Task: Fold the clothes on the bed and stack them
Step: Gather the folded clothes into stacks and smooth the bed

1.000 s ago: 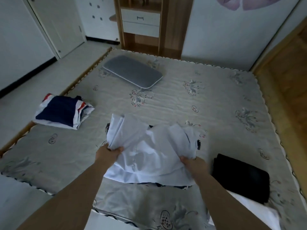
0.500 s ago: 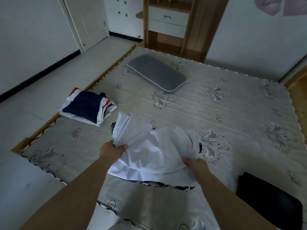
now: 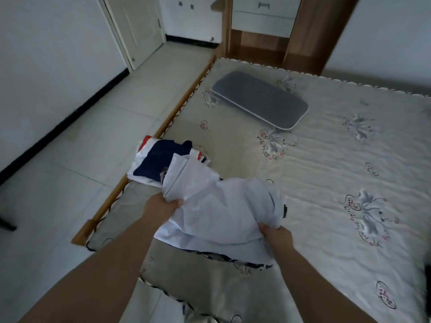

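I see one crumpled white garment (image 3: pixel 217 213) lifted over the bed's near left edge, my left hand (image 3: pixel 161 206) bunching its left side, my right hand (image 3: pixel 276 234) pinching its right. Its upper corner overlaps one folded navy, white and red garment (image 3: pixel 158 159). Farther off lie one flat grey rounded pillow (image 3: pixel 260 102) and the quilted floral mattress (image 3: pixel 338 164).

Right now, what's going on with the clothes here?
A person grips a white garment with both hands, the left hand at its left edge, the right hand at its right edge, above the bed. A folded navy, white and red garment lies near the bed's left edge, partly hidden behind the white one.
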